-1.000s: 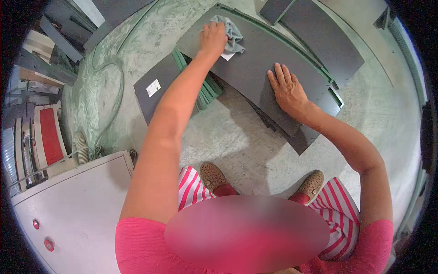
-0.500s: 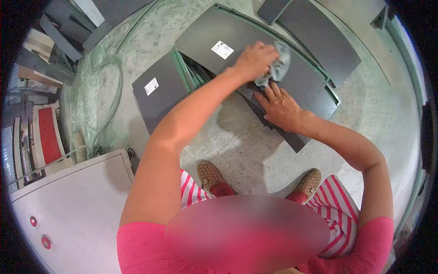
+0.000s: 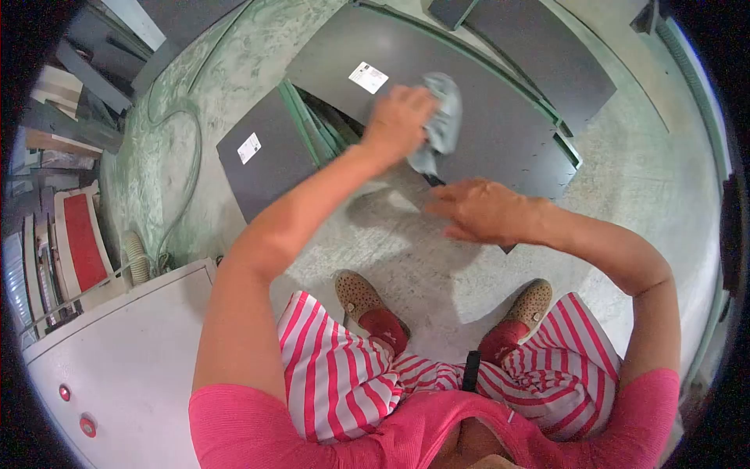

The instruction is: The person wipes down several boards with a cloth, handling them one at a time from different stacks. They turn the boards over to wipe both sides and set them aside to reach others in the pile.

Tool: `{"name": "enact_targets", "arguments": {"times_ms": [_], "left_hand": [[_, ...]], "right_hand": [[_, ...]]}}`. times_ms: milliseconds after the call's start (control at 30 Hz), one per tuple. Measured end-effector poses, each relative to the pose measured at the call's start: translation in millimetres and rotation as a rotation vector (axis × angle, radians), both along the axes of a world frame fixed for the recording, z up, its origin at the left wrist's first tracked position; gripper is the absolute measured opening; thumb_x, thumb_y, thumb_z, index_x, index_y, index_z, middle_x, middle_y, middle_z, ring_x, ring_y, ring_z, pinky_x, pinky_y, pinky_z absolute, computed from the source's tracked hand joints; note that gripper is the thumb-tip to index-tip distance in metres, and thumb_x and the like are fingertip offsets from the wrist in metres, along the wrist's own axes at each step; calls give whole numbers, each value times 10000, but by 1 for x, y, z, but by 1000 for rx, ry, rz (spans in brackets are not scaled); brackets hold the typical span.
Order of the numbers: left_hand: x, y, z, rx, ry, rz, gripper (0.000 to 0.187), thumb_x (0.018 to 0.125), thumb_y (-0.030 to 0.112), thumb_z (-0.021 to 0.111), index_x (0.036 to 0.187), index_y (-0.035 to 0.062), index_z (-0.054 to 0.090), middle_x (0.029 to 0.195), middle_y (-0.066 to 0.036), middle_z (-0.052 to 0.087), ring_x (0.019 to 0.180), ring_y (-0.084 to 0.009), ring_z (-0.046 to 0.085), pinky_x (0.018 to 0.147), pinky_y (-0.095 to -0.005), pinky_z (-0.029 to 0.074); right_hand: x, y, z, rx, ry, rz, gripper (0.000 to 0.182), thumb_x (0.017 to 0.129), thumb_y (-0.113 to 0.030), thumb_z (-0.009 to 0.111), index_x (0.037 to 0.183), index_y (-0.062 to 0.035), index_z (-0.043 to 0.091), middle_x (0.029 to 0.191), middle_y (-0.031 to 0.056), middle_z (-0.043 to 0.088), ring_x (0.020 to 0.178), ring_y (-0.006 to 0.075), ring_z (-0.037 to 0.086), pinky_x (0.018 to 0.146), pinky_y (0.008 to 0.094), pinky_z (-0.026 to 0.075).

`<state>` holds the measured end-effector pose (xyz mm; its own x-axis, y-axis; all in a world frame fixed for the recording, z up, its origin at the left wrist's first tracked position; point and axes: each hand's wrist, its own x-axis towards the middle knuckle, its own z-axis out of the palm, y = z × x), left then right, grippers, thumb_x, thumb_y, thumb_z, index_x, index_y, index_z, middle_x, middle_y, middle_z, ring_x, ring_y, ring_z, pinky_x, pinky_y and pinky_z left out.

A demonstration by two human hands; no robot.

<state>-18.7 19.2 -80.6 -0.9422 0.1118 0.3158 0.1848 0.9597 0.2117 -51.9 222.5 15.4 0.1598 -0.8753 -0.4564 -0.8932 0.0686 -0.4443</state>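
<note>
My left hand (image 3: pixel 402 121) is closed on a grey-blue cloth (image 3: pixel 443 117), which is blurred and hangs over a large dark grey panel (image 3: pixel 492 102). The cloth's lower end reaches the panel's near edge. Lower right, my right hand (image 3: pixel 492 211) is over that same near edge, its fingers stretched leftward, apart and slightly blurred. Part of the edge is hidden beneath it. A white label (image 3: pixel 368 77) is stuck on the panel, left of the cloth. A second dark panel (image 3: pixel 258 176) with green edging and its own label (image 3: pixel 248 148) lies to the left.
Another dark panel (image 3: pixel 547 55) lies at the back right. A white cabinet (image 3: pixel 125 352) with red buttons stands at lower left. Stacked boards (image 3: pixel 82 238) line the left side, and a hose (image 3: pixel 195 156) runs over the concrete floor. My shoes (image 3: pixel 361 295) are close below the panels.
My left hand has swept the cloth leftward and toward me. My right hand has shifted down from the panel's surface to its near edge. The view has tilted slightly.
</note>
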Motion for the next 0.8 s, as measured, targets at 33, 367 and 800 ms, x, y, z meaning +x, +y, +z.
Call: {"name": "enact_targets", "arguments": {"times_ms": [33, 367, 800], "left_hand": [[2, 20, 0, 36, -1, -67, 506, 607, 55, 638, 1109, 72, 584, 1222, -107, 538, 1070, -322, 501, 902, -422, 445], [-65, -26, -9, -89, 77, 247, 451, 695, 112, 639, 1141, 121, 574, 1104, -77, 564, 1020, -325, 524, 819, -447, 478], [38, 42, -1, -91, 92, -10, 376, 689, 64, 619, 1058, 56, 550, 1060, -117, 542, 922, -344, 518, 791, -436, 467]], "right_hand": [[6, -4, 5, 15, -83, 43, 459, 910, -322, 549, 1274, -45, 499, 1264, 155, 523, 1136, 349, 541, 999, 407, 425], [12, -26, -4, -282, -148, 86, 341, 881, -270, 568, 1132, -41, 544, 1002, 178, 620, 964, 369, 618, 843, 455, 506], [-54, -23, -25, -552, -132, -586, 342, 877, -245, 593, 1168, -72, 543, 1162, 186, 533, 1055, 395, 544, 907, 442, 462]]}}
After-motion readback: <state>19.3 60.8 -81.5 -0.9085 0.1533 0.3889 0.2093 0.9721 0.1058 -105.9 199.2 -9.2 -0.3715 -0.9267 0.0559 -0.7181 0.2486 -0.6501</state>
